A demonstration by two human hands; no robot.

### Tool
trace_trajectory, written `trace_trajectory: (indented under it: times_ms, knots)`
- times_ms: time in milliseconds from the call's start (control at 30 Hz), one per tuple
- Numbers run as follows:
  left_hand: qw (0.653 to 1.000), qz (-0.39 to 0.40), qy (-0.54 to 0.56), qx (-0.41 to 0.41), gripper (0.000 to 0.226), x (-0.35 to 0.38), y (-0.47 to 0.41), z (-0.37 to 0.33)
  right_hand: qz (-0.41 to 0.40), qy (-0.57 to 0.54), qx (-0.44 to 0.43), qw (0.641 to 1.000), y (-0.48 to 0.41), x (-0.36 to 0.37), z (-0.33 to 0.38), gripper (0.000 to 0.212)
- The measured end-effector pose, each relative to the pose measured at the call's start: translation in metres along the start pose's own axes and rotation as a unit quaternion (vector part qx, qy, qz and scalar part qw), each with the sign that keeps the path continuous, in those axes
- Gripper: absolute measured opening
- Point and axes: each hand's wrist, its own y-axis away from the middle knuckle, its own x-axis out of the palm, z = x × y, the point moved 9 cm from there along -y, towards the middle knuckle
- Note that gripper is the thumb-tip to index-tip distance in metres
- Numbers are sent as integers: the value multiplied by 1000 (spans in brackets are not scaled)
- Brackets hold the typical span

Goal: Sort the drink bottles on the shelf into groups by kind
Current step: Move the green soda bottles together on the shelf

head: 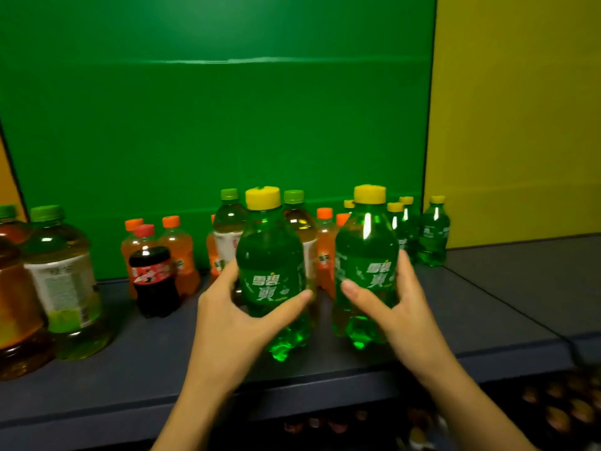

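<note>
Two green soda bottles with yellow caps stand upright near the front of the grey shelf (487,307). My left hand (234,317) wraps around the left green bottle (271,255). My right hand (396,307) wraps around the right green bottle (367,252). Behind them stand orange soda bottles (325,245) and tea bottles with green caps (294,216). More green soda bottles (434,232) are grouped at the back right. A small cola bottle (153,271) with a red cap stands to the left, in front of two orange sodas (180,245).
Large tea bottles (61,278) and an amber one (16,307) crowd the shelf's left end. A green back panel (211,109) and a yellow panel (520,125) close the rear. Dim items lie on a lower level (553,411).
</note>
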Motion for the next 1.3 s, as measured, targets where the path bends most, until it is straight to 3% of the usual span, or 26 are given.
trace_trajectory:
  times_ms: [133,200,300,467,633,933,1300]
  knots:
    - [999,38,34,8,52,74,-4,-11,-1,66,-10,998,-28,-70,-4,116]
    - [998,51,23,12,55,113,-9,-13,-5,79,-21,997,-43,-104,-4,105]
    - [998,57,-13,10,61,168,-19,-6,-1,64,-33,997,-63,-143,-8,67]
    - [995,66,-73,-20,56,246,-41,18,11,65,-24,998,-94,-198,-34,56]
    - [987,63,-128,-70,50,297,-69,46,34,54,10,998,-123,-230,-70,59]
    - [975,51,-156,-152,76,336,-85,98,28,39,65,997,-160,-249,-129,60]
    - [966,65,-224,-109,97,343,-91,102,56,65,71,994,-173,-236,-164,70]
